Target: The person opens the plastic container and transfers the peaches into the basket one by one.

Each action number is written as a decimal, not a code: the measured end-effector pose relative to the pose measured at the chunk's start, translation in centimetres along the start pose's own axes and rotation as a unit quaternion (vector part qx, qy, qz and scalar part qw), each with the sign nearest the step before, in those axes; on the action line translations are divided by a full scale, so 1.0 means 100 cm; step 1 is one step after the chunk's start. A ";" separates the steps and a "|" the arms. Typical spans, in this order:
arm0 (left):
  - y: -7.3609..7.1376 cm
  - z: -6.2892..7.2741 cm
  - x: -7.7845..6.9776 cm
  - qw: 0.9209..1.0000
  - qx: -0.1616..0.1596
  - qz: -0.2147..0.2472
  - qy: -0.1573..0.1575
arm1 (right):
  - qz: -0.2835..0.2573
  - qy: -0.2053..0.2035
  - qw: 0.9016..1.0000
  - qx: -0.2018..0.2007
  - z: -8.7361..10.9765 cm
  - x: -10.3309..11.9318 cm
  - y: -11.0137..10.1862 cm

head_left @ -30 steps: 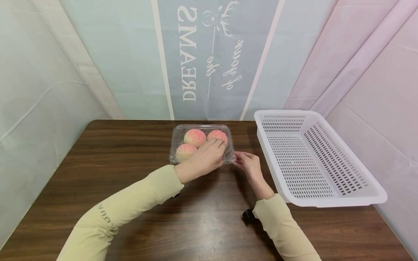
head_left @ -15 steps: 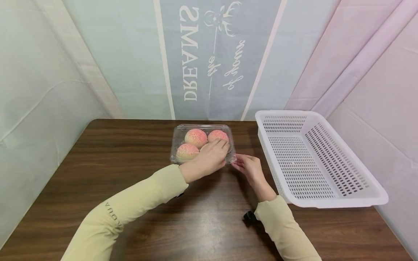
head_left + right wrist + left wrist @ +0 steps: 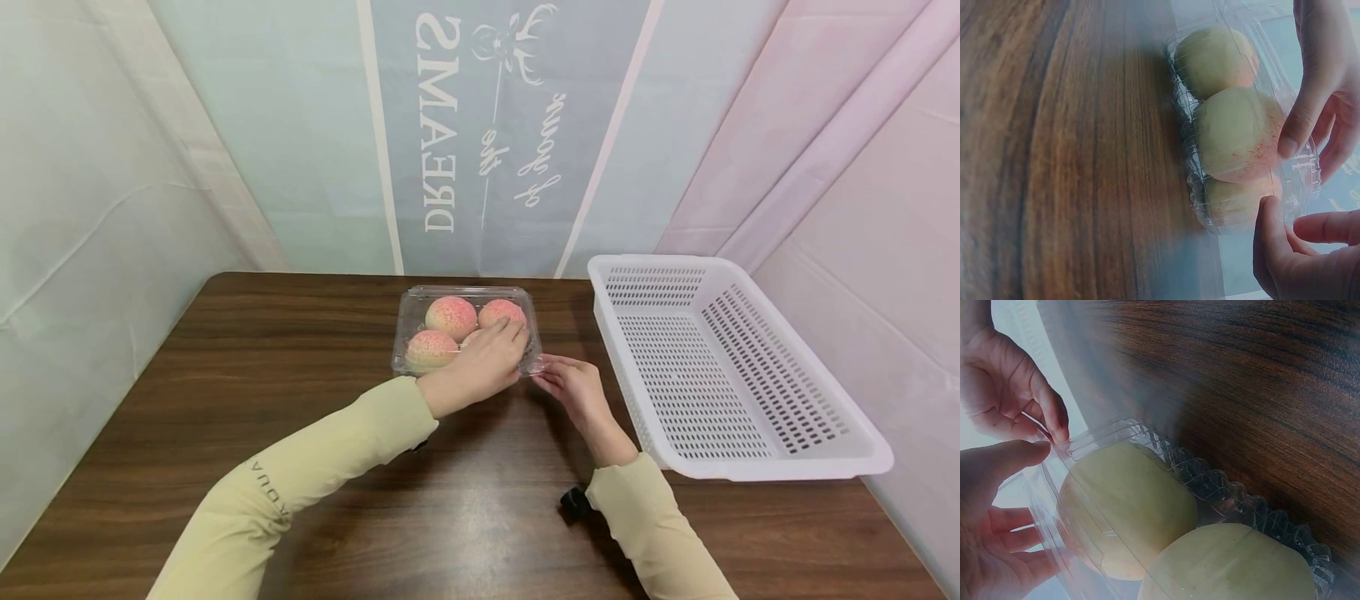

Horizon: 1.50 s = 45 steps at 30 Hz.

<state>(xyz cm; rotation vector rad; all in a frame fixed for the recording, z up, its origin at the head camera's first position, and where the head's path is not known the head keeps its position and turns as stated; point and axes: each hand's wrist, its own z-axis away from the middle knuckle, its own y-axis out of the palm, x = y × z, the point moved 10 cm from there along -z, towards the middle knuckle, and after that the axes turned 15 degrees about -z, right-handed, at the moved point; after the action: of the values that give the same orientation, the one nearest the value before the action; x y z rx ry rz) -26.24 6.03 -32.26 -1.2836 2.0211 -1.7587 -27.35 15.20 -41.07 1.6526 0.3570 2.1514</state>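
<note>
Peaches (image 3: 451, 318), four in all, sit inside one clear plastic box (image 3: 408, 317) near the far edge of a dark wood-grain table (image 3: 255, 400), where one person has both hands on the packaging. Two of the pink-and-cream fruits lie at the back and two at the front; the front right one is mostly hidden from overhead.

What hides it is the left hand (image 3: 480, 362), laid over the front right part of the box, its thumb at the front edge and its four fingers bent across the top, holding the plastic between them. Just beside it, the right hand (image 3: 577, 390) pinches the front right corner. Whether that corner is fastened, I cannot tell from here.

Two pale yellow sleeves, a left sleeve (image 3: 322, 467) bearing dark lettering and a right sleeve (image 3: 656, 521), reach in from the near side. One black device (image 3: 576, 504) shows under the right wrist, and a dark sliver peeks from beneath the left cuff.

One white basket (image 3: 780, 469), its floor and walls pierced with rows of slots, stands to the right of the box, apart from it. Behind the table hangs one blue-grey cloth (image 3: 517, 242) with two pale stripes, one antlered deer's head and mirrored lettering that includes "DREAMS".
</note>
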 end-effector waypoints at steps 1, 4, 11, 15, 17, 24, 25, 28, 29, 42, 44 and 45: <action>0.001 0.000 -0.001 1.000 0.006 0.003 0.002 | -0.001 0.000 1.000 0.002 0.000 0.000 0.000; 0.005 -0.002 -0.002 1.000 0.026 0.010 0.007 | -0.010 0.002 1.000 0.005 0.001 0.000 0.001; 0.009 -0.004 -0.002 0.999 0.050 0.022 0.006 | -0.015 0.015 1.000 0.008 0.002 -0.001 0.003; 0.010 -0.004 -0.001 0.998 0.054 0.028 0.006 | -0.016 0.022 1.000 0.005 0.001 -0.002 0.003; 0.010 -0.004 0.000 0.998 0.057 0.034 0.007 | -0.016 0.023 1.000 0.007 0.002 -0.001 0.003; 0.011 -0.004 0.001 0.997 0.061 0.039 0.016 | -0.024 0.026 0.999 0.024 0.003 -0.002 0.005; 0.011 -0.004 0.001 0.997 0.061 0.040 0.016 | -0.024 0.026 0.999 0.027 0.004 -0.002 0.006; 0.011 -0.003 0.002 0.997 0.062 0.043 0.015 | -0.025 0.027 0.999 0.037 0.004 -0.002 0.007; 0.011 -0.003 0.002 0.997 0.063 0.044 0.014 | -0.024 0.028 0.999 0.039 0.005 -0.002 0.008; 0.011 -0.005 -0.004 0.998 0.064 0.026 0.010 | -0.022 0.040 0.998 0.047 0.005 -0.002 0.010; 0.011 -0.006 -0.006 0.998 0.061 0.013 0.010 | -0.023 0.040 0.998 0.048 0.004 -0.002 0.010; 0.009 -0.006 -0.007 0.998 0.057 0.007 0.009 | -0.026 0.041 0.998 0.048 0.004 -0.003 0.010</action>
<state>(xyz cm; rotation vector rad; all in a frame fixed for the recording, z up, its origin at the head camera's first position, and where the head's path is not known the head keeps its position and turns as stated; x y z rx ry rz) -26.64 6.88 -33.19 -1.2200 1.9052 -1.8555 -27.02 14.19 -40.74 1.5915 0.5282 2.1987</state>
